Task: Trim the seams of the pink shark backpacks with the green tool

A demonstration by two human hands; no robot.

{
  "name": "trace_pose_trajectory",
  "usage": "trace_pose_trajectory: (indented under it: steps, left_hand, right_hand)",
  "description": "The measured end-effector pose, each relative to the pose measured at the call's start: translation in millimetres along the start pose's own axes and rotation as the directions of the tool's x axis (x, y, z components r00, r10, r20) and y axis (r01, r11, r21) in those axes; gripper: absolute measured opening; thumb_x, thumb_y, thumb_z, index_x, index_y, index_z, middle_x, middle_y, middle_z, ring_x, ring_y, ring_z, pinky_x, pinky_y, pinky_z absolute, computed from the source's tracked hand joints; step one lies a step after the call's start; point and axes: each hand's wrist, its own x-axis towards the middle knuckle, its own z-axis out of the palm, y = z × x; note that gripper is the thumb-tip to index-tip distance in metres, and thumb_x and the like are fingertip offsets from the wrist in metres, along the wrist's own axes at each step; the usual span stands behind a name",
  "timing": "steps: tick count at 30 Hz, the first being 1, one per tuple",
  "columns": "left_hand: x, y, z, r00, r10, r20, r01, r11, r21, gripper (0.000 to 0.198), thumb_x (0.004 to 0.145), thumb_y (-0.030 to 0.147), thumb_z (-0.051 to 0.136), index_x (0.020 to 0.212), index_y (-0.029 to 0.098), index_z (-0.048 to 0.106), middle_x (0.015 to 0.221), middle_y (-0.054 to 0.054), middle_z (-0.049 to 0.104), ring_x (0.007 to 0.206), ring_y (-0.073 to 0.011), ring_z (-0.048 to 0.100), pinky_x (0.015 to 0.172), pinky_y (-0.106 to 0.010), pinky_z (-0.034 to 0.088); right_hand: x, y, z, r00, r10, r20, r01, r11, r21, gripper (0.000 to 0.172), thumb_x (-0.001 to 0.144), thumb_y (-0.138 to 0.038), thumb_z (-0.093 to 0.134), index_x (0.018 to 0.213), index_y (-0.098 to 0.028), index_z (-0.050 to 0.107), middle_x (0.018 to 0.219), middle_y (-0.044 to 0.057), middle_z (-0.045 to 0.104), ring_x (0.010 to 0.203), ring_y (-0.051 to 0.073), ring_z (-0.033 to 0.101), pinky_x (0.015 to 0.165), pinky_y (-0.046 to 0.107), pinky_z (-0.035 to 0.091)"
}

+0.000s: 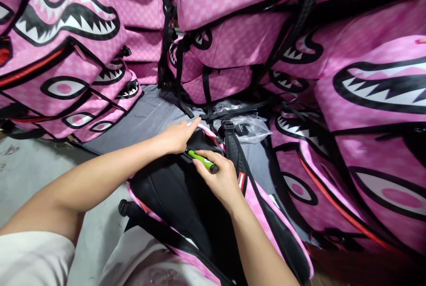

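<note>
A pink and black backpack [186, 192] lies in front of me with its black padded back panel facing up. My left hand [181, 137] rests at its far end, index finger stretched forward and the other fingers curled on the bag's edge. My right hand [221, 177] is closed around a green-handled tool [203, 160] with a black butt. The tool's dark tip meets the black fabric right beside my left hand; the exact kind of tool is unclear. A black shoulder strap [237, 155] with a buckle runs along the bag's right side.
Pink checkered backpacks with shark-mouth prints are stacked at the left [66, 68], at the back [233, 41] and at the right [376, 144]. A clear plastic bag [253, 128] lies beyond my hands on the grey cloth surface [146, 113]. Loose black straps hang nearby.
</note>
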Motion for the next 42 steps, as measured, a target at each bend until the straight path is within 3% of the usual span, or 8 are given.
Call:
trace_pose_trajectory:
  steps: [4,13,16,20,31,42]
  left_hand:
    - [1.9,-2.1,3.7,0.999,0.028,-0.022,-0.028,0.999,-0.021,0.094,0.083,0.021,0.059,0.157,0.018,0.001,0.128,-0.02,0.056,0.103,-0.0298,0.067,0.076,-0.033,0.051]
    - [7.0,0.4,-3.2,0.996,-0.018,0.082,0.02,0.999,-0.026,0.1,0.082,0.019,0.062,0.157,0.021,-0.003,0.135,-0.02,0.051,0.109,-0.0299,0.066,0.079,-0.032,0.052]
    - [7.0,0.8,-3.0,0.997,-0.015,0.082,0.017,0.999,-0.03,0.099,0.082,0.017,0.061,0.157,0.022,-0.003,0.135,-0.02,0.05,0.11,-0.0308,0.065,0.08,-0.033,0.052]
    - [7.5,-0.3,-0.3,0.998,-0.017,0.066,0.02,0.999,-0.045,0.1,0.081,0.016,0.062,0.157,0.021,-0.001,0.135,-0.021,0.05,0.112,-0.0325,0.064,0.081,-0.034,0.052]
    - [8.2,-1.6,0.8,0.998,-0.014,0.058,0.017,0.998,-0.055,0.098,0.082,0.018,0.061,0.157,0.022,-0.001,0.135,-0.019,0.051,0.108,-0.0308,0.065,0.082,-0.035,0.052]
    - [10.5,-1.0,-2.8,0.994,-0.013,0.105,0.019,0.998,-0.059,0.098,0.083,0.018,0.062,0.158,0.021,-0.001,0.14,-0.022,0.047,0.114,-0.0325,0.063,0.086,-0.036,0.051]
  right_hand:
    - [-1.1,2.6,-1.1,1.0,-0.002,0.019,0.001,1.0,0.006,0.021,0.088,-0.03,0.062,0.104,-0.024,0.073,0.103,0.005,0.077,0.093,0.023,0.072,0.087,0.038,0.055]
    - [-1.3,2.1,12.9,0.999,-0.004,-0.036,0.006,0.998,0.055,0.023,0.086,-0.027,0.065,0.107,-0.024,0.073,0.107,0.005,0.076,0.098,0.023,0.072,0.093,0.04,0.055]
    - [-1.9,2.3,12.3,0.998,-0.013,-0.062,0.014,1.0,0.006,0.022,0.085,-0.025,0.065,0.105,-0.024,0.073,0.106,0.005,0.077,0.097,0.023,0.072,0.093,0.04,0.054]
    - [-2.5,1.5,9.5,1.0,0.029,-0.008,-0.028,0.995,0.094,0.024,0.085,-0.024,0.064,0.107,-0.024,0.072,0.107,0.004,0.076,0.097,0.022,0.072,0.094,0.037,0.055]
    - [-3.9,1.8,11.2,0.995,0.098,-0.03,-0.091,0.979,0.182,0.023,0.083,-0.024,0.061,0.103,-0.023,0.072,0.111,0.005,0.075,0.105,0.024,0.07,0.1,0.041,0.053]
    - [-1.2,-4.4,19.1,0.997,0.065,-0.051,-0.054,0.98,0.19,0.022,0.084,-0.022,0.061,0.102,-0.023,0.073,0.115,0.005,0.074,0.108,0.023,0.07,0.1,0.038,0.054]
